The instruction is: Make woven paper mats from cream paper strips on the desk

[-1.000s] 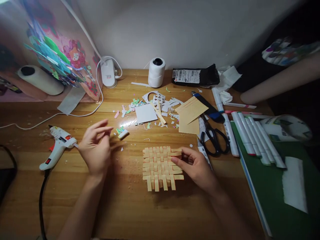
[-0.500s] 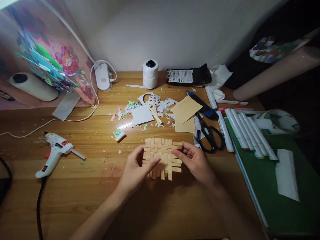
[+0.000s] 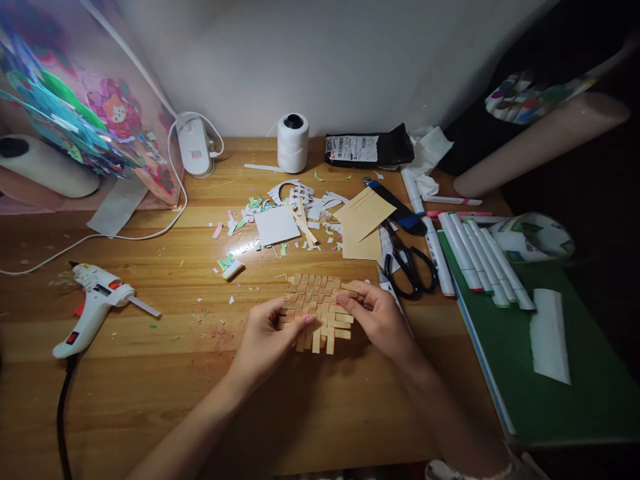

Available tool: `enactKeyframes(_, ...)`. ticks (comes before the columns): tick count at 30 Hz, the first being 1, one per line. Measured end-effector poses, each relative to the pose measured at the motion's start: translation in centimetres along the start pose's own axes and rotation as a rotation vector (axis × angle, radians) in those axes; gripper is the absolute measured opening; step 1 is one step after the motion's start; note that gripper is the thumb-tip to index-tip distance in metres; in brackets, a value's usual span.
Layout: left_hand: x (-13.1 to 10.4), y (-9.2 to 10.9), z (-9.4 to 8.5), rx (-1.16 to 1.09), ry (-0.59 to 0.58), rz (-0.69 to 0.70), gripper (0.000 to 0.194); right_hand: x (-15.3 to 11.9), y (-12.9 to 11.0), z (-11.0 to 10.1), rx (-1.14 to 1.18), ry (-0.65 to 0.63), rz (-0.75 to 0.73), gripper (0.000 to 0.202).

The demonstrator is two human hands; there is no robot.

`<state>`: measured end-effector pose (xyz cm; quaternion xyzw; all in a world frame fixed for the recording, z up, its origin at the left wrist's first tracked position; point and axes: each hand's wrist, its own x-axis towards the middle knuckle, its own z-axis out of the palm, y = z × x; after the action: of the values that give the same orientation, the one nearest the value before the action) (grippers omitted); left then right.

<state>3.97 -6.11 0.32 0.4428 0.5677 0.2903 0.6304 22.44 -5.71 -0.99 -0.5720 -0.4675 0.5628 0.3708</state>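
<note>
A small mat of woven tan paper strips (image 3: pixel 320 303), some with red edges, is held up above the desk between both hands. Its strip ends stick out loose on the right and along the near edge. My left hand (image 3: pixel 273 330) grips the left side, thumb on top and fingers hidden beneath. With thumb and fingers pinched, my right hand (image 3: pixel 375 313) holds a strip end at the upper right of the mat. Beyond it lie tan paper sheets (image 3: pixel 363 223), a white card (image 3: pixel 277 225) and many paper scraps.
A glue gun (image 3: pixel 95 300) lies at left, its cord trailing forward. Black-handled scissors (image 3: pixel 413 270), a blue cutter (image 3: pixel 400 215) and several white markers (image 3: pixel 483 260) lie at right, the markers partly on a green mat (image 3: pixel 550 413). A thread spool (image 3: pixel 293 147) stands by the wall.
The view has shifted slightly to the right. The woven mat has tilted a little, and my right hand has bent the strip end at its upper right.
</note>
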Motion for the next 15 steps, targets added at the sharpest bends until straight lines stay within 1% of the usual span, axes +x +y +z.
enactKeyframes(3, 0.21, -0.34, -0.21, 0.021, 0.035, 0.023, 0.022, 0.30, 0.31, -0.21, 0.104, -0.009, 0.012, 0.018)
enactKeyframes(5, 0.28, -0.49, -0.28, 0.016, 0.049, 0.029, 0.021, 0.46, 0.65, -0.30, 0.151, 0.050, 0.005, 0.017)
enactKeyframes(7, 0.24, -0.48, -0.22, 0.010, 0.063, 0.032, 0.020, 0.52, 0.89, -0.28, 0.159, 0.090, -0.004, 0.019)
enactKeyframes(11, 0.01, -0.08, 0.05, 0.055, 0.104, 0.078, 0.018, 0.44, 0.92, -0.05, 0.133, 0.034, 0.025, 0.021)
enactKeyframes(13, -0.07, 0.06, 0.09, 0.077, 0.121, 0.097, 0.019, 0.39, 0.87, -0.05, 0.129, 0.056, 0.023, 0.024)
enactKeyframes(15, -0.13, 0.09, 0.07, 0.082, 0.135, 0.086, 0.020, 0.35, 0.85, -0.13, 0.155, 0.100, 0.019, 0.032)
